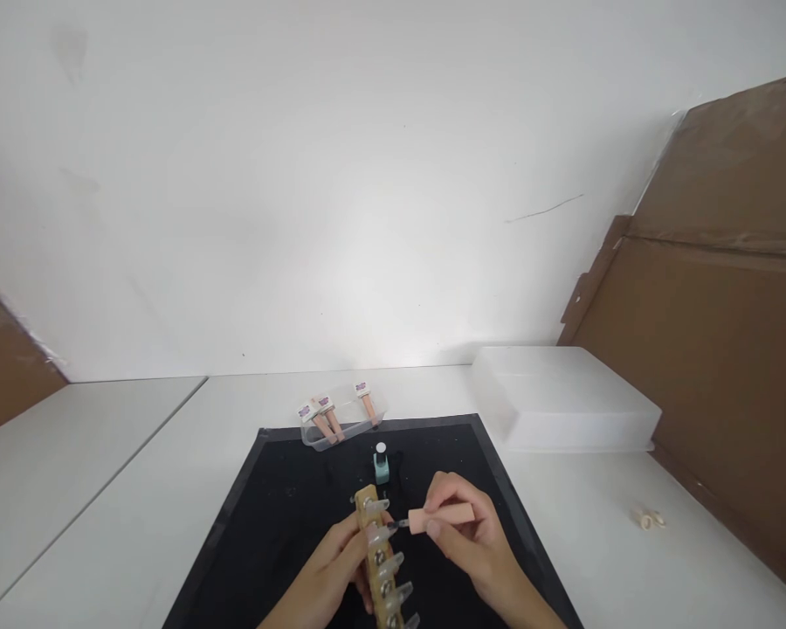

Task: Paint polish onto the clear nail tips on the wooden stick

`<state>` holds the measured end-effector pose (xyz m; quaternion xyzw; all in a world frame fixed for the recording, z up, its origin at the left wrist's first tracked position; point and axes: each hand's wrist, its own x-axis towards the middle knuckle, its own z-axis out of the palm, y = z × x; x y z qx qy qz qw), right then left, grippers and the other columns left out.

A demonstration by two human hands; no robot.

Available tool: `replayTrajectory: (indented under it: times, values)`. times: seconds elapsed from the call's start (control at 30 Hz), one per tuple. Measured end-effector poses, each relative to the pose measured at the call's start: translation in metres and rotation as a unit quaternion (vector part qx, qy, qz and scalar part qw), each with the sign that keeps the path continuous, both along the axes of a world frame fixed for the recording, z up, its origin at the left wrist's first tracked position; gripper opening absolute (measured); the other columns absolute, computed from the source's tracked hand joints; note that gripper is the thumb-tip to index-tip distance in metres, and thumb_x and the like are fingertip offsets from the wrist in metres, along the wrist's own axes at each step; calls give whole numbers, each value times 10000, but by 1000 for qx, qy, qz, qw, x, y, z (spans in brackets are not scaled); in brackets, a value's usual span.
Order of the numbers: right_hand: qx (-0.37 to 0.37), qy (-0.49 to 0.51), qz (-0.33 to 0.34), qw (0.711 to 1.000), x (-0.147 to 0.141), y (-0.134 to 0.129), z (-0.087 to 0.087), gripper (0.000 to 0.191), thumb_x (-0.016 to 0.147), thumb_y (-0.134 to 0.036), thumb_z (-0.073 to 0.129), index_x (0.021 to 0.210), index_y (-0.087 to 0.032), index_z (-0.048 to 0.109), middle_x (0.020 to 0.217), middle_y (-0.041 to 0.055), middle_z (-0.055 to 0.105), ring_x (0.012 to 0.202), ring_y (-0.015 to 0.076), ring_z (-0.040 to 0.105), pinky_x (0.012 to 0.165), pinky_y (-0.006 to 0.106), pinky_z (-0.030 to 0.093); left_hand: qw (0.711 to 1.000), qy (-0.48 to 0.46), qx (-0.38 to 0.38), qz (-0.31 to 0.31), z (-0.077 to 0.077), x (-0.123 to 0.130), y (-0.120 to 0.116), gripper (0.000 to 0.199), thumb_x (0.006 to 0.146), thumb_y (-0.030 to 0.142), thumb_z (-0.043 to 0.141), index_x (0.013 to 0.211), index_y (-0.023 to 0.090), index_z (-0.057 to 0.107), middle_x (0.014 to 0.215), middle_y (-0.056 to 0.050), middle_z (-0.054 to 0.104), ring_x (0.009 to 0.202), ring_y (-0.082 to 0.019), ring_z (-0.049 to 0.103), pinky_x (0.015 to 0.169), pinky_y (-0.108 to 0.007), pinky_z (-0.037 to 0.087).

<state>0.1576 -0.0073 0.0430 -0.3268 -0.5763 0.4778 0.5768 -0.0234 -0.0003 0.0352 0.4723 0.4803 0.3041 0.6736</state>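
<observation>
My left hand (341,559) is closed round a yellowish wooden strip (386,587), held over the black mat. Several clear nail tips (390,564) stick out from the strip's right side, with round metal pieces along its face. In my right hand (475,546) is a nail polish brush (442,518) with a pale pink handle, pinched between thumb and fingers. Its dark bristles point left and meet or nearly meet the end of one nail tip near the strip's far end; contact is hard to tell. Just beyond the strip stands a small teal bottle (381,469) with a white-topped dark cap.
A clear plastic tray (350,430) with a few labelled pink-handled tubes (326,424) sits at the back edge of the black mat (281,507). Back right is a white translucent box (567,402). Small cream-coloured rings (647,519) lie far right, near a cardboard wall (713,367).
</observation>
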Motion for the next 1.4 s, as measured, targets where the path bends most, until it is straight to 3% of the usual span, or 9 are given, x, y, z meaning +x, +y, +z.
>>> replayTrajectory:
  times: [0.13,0.27,0.4,0.5,0.73,0.97,1.2,1.4]
  values:
    - [-20,71,32,997,2,2,-4,151,764,-333,640,741,-198,576,693,-24,449,494,89,373,469,224,300,993,33,111,-22,-1,-1,-2,575,679,673,472,908,165,614,737,-24,585,624,-154,542,611,-279,480]
    - [25,36,37,998,2,-1,-3,128,781,-309,636,738,-192,603,676,-7,483,580,123,433,535,244,331,973,71,213,-51,-8,-2,-1,473,790,575,397,948,180,603,775,-30,573,659,-153,520,629,-266,464]
    - [82,21,39,996,0,-2,0,188,825,-268,595,652,-198,612,727,24,555,657,150,500,594,270,372,960,94,260,-54,-10,-2,-2,403,831,505,375,988,195,580,768,-19,552,649,-149,506,622,-255,438]
    - [78,8,36,996,-1,-2,0,145,823,-258,600,692,-200,622,725,27,562,643,149,509,565,263,369,951,110,282,-63,-8,-1,-2,357,844,460,380,980,193,573,746,-13,539,629,-142,491,620,-248,415]
    - [60,-24,20,998,-1,-2,-1,141,804,-299,617,723,-184,617,696,20,554,581,130,475,515,250,356,945,111,298,-71,-7,2,1,314,851,425,391,933,184,575,727,-11,538,634,-137,468,637,-238,382]
    - [45,-15,1,999,-2,-1,0,224,809,-309,609,629,-176,601,718,22,561,589,122,484,511,236,356,957,80,276,-50,-7,1,-2,316,809,454,462,922,194,601,698,-4,539,598,-137,454,607,-230,394]
    - [16,10,-4,1000,-1,3,-2,193,795,-287,627,637,-182,588,659,2,548,590,122,501,526,230,372,954,93,279,-60,-7,0,-3,340,834,453,408,944,191,594,748,-21,564,611,-136,478,599,-230,421]
    - [4,38,-8,999,0,6,-6,217,792,-263,633,599,-181,577,691,-5,558,501,81,458,443,203,333,948,113,290,-60,-10,-3,-5,365,846,455,374,988,191,582,766,-26,562,622,-140,505,617,-245,445]
